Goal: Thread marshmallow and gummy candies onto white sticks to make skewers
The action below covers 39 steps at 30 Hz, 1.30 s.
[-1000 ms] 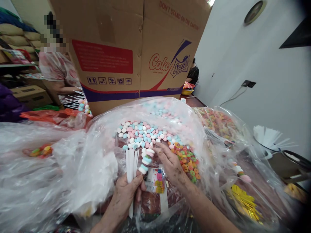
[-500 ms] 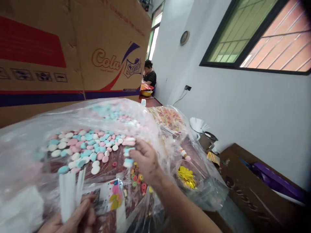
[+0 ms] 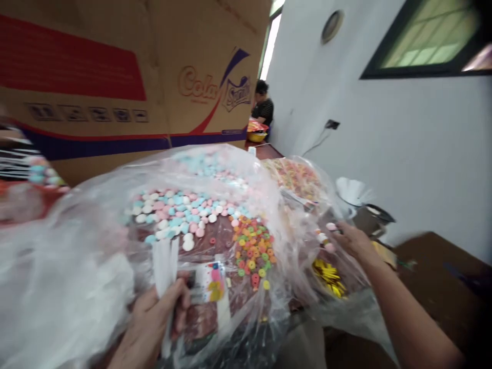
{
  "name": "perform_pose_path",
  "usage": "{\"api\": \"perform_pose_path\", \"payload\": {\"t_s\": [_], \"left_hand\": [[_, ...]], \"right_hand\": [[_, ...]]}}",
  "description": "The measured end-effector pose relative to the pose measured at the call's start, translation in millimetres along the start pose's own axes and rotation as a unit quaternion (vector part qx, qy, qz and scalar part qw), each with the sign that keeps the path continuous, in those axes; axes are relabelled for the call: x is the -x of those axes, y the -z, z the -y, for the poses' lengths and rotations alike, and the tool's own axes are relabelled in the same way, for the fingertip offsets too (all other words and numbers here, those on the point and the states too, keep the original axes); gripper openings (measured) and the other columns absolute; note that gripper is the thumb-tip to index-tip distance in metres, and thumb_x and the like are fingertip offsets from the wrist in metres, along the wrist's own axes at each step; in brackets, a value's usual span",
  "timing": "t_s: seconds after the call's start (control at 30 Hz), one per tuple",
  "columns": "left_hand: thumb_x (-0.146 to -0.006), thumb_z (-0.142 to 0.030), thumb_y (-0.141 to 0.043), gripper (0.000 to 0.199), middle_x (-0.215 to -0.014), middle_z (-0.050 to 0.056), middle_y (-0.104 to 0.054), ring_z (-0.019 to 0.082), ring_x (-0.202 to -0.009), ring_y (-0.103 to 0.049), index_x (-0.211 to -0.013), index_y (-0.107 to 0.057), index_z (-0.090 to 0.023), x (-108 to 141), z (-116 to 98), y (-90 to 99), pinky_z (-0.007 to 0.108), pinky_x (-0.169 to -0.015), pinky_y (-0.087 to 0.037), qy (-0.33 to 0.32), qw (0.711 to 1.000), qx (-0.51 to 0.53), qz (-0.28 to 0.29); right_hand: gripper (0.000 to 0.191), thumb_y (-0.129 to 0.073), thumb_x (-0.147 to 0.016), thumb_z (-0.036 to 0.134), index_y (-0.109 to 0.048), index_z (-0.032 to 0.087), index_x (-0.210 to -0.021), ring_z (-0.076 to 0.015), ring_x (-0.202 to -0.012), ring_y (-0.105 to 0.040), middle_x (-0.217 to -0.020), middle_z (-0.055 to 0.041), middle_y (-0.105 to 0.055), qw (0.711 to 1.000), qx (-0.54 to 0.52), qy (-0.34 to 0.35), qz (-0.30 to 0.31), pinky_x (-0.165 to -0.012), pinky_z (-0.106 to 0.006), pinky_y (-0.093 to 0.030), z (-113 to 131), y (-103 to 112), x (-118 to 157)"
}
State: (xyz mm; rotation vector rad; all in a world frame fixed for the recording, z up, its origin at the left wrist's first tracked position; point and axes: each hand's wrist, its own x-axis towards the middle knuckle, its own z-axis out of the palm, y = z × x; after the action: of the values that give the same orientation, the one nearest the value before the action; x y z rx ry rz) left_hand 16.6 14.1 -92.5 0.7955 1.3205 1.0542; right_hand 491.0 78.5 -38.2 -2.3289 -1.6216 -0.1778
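Closed around a bunch of long white strips [image 3: 163,264] is my left hand [image 3: 159,312], at the lower left. A small card with coloured patches [image 3: 211,282] lies just right of it. My right hand [image 3: 353,241] reaches to the right side, its fingers pinched at a pale pink candy [image 3: 331,226]; the rest of its grip is hidden and blurred. Beside those fingertips lies a short row of white, orange and pink candies [image 3: 323,239]. Pink, white and blue disc candies [image 3: 177,210] spread across the plastic sheeting. Ring-shaped orange, green and yellow candies [image 3: 253,246] are heaped to their right.
Clear plastic [image 3: 92,261] covers much of the table. Gold ties [image 3: 328,277] lie near my right hand. A large cardboard box [image 3: 154,77] stands behind. Beyond it sits a person [image 3: 263,107] by a yellow bowl [image 3: 257,136]. A striped sleeve [image 3: 17,154] shows at far left.
My right hand has moved right, from beside the disc candies to the short candy row, carrying candies. My left hand still grips the white strips. The camera view has shifted.
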Motion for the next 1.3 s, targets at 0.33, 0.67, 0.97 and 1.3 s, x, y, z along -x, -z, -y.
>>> {"api": "perform_pose_path", "payload": {"t_s": [0.33, 0.67, 0.97, 1.3], "left_hand": [[-0.067, -0.065, -0.076, 0.052, -0.046, -0.003, -0.060, 0.008, -0.028, -0.044, -0.075, -0.063, -0.015, -0.9, 3.7, 0.9, 0.017, -0.027, -0.033, -0.010, 0.996, 0.091, 0.010], [-0.080, -0.064, -0.063, 0.053, -0.037, 0.003, -0.059, 0.009, -0.027, -0.045, -0.062, -0.065, -0.014, -4.9, 11.6, 8.5, 0.016, -0.030, -0.032, -0.019, 0.996, 0.028, 0.087], [-0.079, -0.061, -0.067, 0.047, -0.037, -0.001, -0.056, 0.008, -0.027, -0.042, -0.064, -0.061, -0.016, -3.9, 9.2, 4.8, 0.016, -0.030, -0.032, -0.031, 0.995, 0.087, 0.034], [-0.074, -0.054, -0.075, 0.042, -0.048, -0.004, -0.057, 0.006, -0.029, -0.042, -0.070, -0.059, -0.016, -4.1, 7.1, 3.9, 0.015, -0.029, -0.030, -0.049, 0.991, 0.125, -0.024]], "right_hand": [[0.028, -0.051, -0.091, 0.033, -0.069, 0.018, -0.105, -0.0292, -0.097, -0.067, -0.101, -0.0165, -0.073, 0.908, -0.187, 0.282, -0.248, -0.090, -0.045, -0.051, 154.5, 20.6, 31.1], [0.014, -0.056, -0.083, 0.021, -0.065, 0.020, -0.072, -0.0124, -0.068, -0.057, -0.068, 0.0032, -0.062, 0.784, -0.494, 0.239, 0.290, -0.065, -0.022, -0.045, 312.2, -37.5, 140.4], [0.015, -0.053, -0.079, 0.025, -0.052, 0.020, -0.065, -0.0099, -0.056, -0.043, -0.058, 0.0061, -0.047, 0.768, -0.524, 0.184, 0.319, -0.053, -0.021, -0.034, 316.8, -43.2, 136.9], [0.014, -0.054, -0.088, 0.017, -0.065, 0.019, -0.097, -0.0212, -0.092, -0.060, -0.101, -0.0078, -0.066, 0.889, -0.233, 0.354, 0.173, -0.082, -0.031, -0.046, 335.3, -62.0, 85.8]]}}
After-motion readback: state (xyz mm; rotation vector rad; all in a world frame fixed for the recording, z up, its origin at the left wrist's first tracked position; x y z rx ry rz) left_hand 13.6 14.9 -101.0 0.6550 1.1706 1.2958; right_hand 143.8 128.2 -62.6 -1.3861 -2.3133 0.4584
